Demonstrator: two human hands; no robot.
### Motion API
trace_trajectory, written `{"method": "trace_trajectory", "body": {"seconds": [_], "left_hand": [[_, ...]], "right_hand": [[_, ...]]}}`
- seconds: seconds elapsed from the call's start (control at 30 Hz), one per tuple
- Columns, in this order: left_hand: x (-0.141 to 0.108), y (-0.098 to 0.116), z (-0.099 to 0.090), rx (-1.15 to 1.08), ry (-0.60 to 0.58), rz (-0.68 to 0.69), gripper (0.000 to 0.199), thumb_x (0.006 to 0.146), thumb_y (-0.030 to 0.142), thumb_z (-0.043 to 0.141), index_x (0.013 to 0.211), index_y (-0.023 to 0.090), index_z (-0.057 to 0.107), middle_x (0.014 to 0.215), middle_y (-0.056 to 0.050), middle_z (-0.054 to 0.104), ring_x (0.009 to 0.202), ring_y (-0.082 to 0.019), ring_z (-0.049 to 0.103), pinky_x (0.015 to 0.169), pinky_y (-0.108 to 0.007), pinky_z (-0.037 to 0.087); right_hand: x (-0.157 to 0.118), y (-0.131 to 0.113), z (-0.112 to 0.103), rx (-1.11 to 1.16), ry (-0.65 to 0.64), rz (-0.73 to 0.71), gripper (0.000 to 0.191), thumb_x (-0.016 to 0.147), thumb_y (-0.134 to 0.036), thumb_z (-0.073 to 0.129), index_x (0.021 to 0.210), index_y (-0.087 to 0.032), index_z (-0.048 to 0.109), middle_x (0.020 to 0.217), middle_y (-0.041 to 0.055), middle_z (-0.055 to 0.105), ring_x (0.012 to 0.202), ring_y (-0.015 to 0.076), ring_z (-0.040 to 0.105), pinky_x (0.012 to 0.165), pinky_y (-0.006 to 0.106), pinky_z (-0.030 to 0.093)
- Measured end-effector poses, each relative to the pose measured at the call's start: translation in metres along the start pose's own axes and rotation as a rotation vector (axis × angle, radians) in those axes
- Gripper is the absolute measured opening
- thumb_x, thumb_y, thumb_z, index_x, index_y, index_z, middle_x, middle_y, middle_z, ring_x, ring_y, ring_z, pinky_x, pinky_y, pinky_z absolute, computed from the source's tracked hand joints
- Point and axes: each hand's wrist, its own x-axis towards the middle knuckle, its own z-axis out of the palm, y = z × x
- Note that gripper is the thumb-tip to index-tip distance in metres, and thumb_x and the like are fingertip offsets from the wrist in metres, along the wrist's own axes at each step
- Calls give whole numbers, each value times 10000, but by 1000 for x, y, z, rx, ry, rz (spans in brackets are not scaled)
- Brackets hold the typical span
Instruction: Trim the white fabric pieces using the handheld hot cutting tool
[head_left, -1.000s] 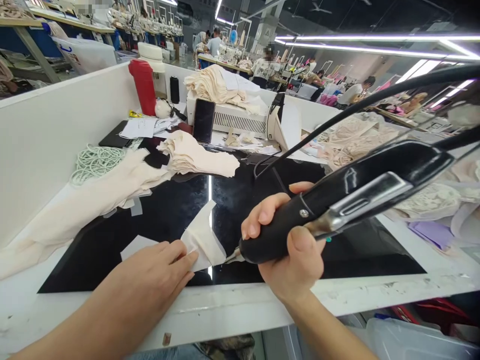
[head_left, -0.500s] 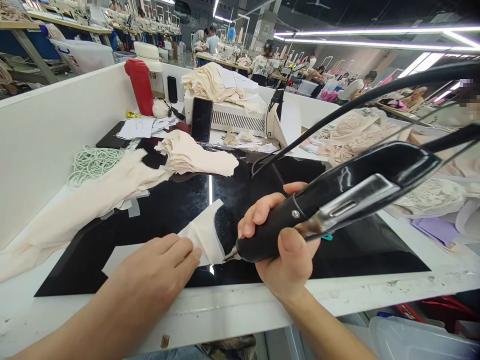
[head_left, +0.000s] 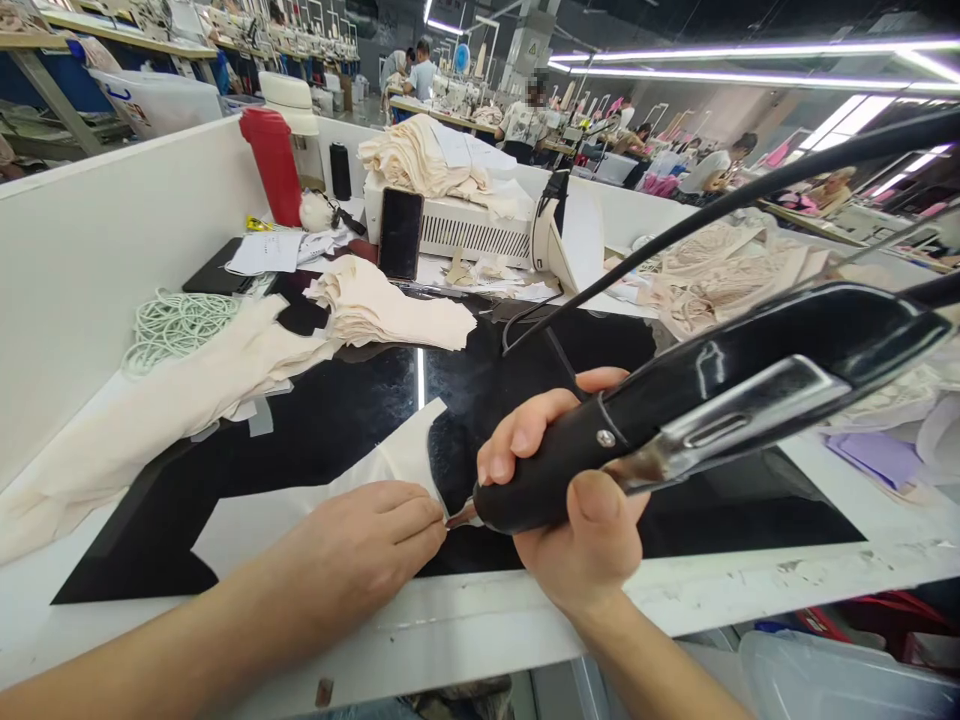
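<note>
My right hand [head_left: 592,535] is wrapped round a black corded hand tool [head_left: 547,470] with a metal lever along its side, the thumb on the near side of the grip. The tool's narrow metal tip [head_left: 463,516] points left and meets the near corner of a cream fabric piece [head_left: 409,445]. My left hand [head_left: 375,540] lies over that piece, fingers pressed together and fingertips at the corner beside the tip. Part of the fabric is hidden beneath this hand. Under it lies a glossy black sheet [head_left: 480,375].
Stacked cream fabric pieces [head_left: 390,310] lie beyond my hands, with a longer stack [head_left: 172,410] at left beside pale green cord [head_left: 176,325]. A phone [head_left: 400,233] leans against a vented white box [head_left: 472,235]. The tool's black cable [head_left: 660,235] arches at right.
My left hand has slid right along the fabric, up to the corner at the tool's tip. The tool's rear end has swung slightly right and down; my right hand has barely moved.
</note>
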Motion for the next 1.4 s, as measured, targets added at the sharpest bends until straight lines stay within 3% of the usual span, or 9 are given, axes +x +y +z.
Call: {"method": "trace_trajectory", "body": {"seconds": [0.17,0.5,0.73,1.23,1.4], "left_hand": [[-1,-5,-3,-15,77,7,266,1069,86,458,1189,119,693,1170,-61,736,1086,-177,663,1042,-296,497],[-2,-8,-6,97,65,49,350,1072,50,378,1228,101,688,1097,-64,746,1013,-208,683,947,-352,562],[-6,-11,0,129,178,99,331,1081,78,393,1239,110,682,1193,-70,735,1096,-204,664,1085,-371,484],[-9,-20,-7,8,78,55,420,1083,90,307,1305,135,661,1201,-100,719,1123,-252,650,1060,-433,501],[-8,-19,-7,-21,99,35,421,1088,103,303,1276,127,679,1149,-95,721,1087,-253,645,1028,-421,512]], "right_hand": [[0,-1,0,34,-1,16,411,840,-421,813,1138,-307,553,769,-48,623,542,141,589,477,289,519],[1,-3,0,39,-13,19,402,848,-394,806,1132,-304,538,776,-46,624,545,144,591,467,286,519],[2,-8,0,31,-24,69,425,825,-409,830,1112,-305,534,774,-56,640,552,140,599,503,291,540],[2,-13,-1,-30,-50,74,373,844,-403,803,1134,-309,587,783,-40,624,567,143,579,508,298,527],[5,-12,0,-34,-26,70,388,826,-394,823,1121,-298,591,769,-44,634,559,143,588,505,300,526]]}}
